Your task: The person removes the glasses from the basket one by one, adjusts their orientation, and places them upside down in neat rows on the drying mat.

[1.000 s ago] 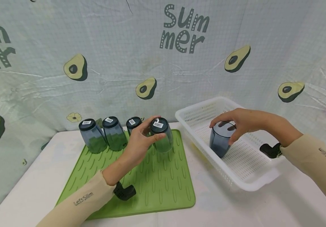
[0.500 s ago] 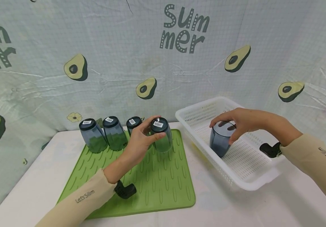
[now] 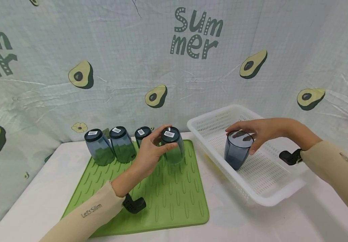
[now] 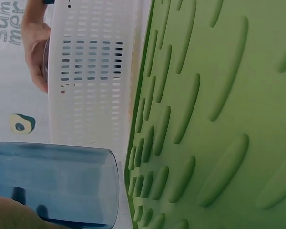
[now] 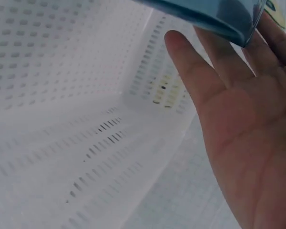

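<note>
An upside-down blue-grey drinking glass (image 3: 176, 153) with a barcode label on its base is gripped between the thumb and fingers of my left hand (image 3: 151, 153). It is over the green mat (image 3: 168, 201), its rim at or just above the surface. My right hand (image 3: 263, 131) is around the rim of another glass (image 3: 237, 156), which stands mouth up inside the white basket (image 3: 262, 198). The right thumb is spread off to the side of that glass. In the right wrist view the right fingers (image 5: 193, 67) look fairly straight beside the glass.
Several upside-down glasses, among them a left one (image 3: 99, 148) and a middle one (image 3: 122, 144), stand along the mat's back edge; one is partly hidden by the left hand. The basket sits right of the mat. Printed cloth (image 3: 125, 67) hangs behind the table.
The right thumb has come away from the side of the glass in the basket. The left hand stays on its glass. The head view has tilted slightly up.
</note>
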{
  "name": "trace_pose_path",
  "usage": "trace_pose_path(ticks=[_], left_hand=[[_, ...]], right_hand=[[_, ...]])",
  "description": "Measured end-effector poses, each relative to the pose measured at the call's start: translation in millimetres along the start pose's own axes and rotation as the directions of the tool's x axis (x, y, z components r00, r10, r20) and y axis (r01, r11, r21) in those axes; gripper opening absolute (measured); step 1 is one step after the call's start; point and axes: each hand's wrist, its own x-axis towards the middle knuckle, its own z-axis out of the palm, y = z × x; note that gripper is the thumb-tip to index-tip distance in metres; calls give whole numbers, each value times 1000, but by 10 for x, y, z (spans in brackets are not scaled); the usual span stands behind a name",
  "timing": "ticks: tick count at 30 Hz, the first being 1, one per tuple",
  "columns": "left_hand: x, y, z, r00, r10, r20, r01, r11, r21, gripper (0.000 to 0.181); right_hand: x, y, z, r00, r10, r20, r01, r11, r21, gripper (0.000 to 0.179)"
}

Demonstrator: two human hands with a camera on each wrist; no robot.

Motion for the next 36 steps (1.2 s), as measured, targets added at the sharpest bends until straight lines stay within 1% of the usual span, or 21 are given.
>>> trace_pose_path(ticks=[5, 8, 13, 16, 20, 25, 30, 36], left_hand=[[2, -8, 0, 1000, 0, 3, 0, 1000, -10, 66], [0, -20, 1, 1000, -1, 5, 1, 1000, -14, 66], [4, -40, 7, 1000, -6, 3, 6, 1000, -10, 65], [16, -52, 12, 1000, -4, 1, 4, 1000, -2, 66], [33, -68, 24, 1000, -3, -11, 3, 1000, -3, 65], [49, -87, 44, 1000, -10, -21, 9, 1000, -21, 65], [67, -102, 62, 1000, -23, -17, 23, 999, -43, 65], [78, -107, 72, 999, -36, -25, 35, 998, -46, 65]], right_hand=[[34, 96, -33, 1000, -16, 23, 13, 992, 127, 87], [51, 158, -31, 999, -28, 30, 22, 982, 186, 89], [68, 237, -24, 999, 1, 43, -12, 966, 257, 89], [64, 255, -25, 999, 14, 43, -25, 961, 275, 85], [53, 267, -27, 999, 5, 32, -13, 961, 275, 85], [50, 284, -19, 999, -16, 34, 6, 956, 295, 86], [44, 307, -9, 1000, -10, 25, 2, 949, 316, 88], [39, 324, -8, 1000, -3, 22, -4, 947, 322, 86]])
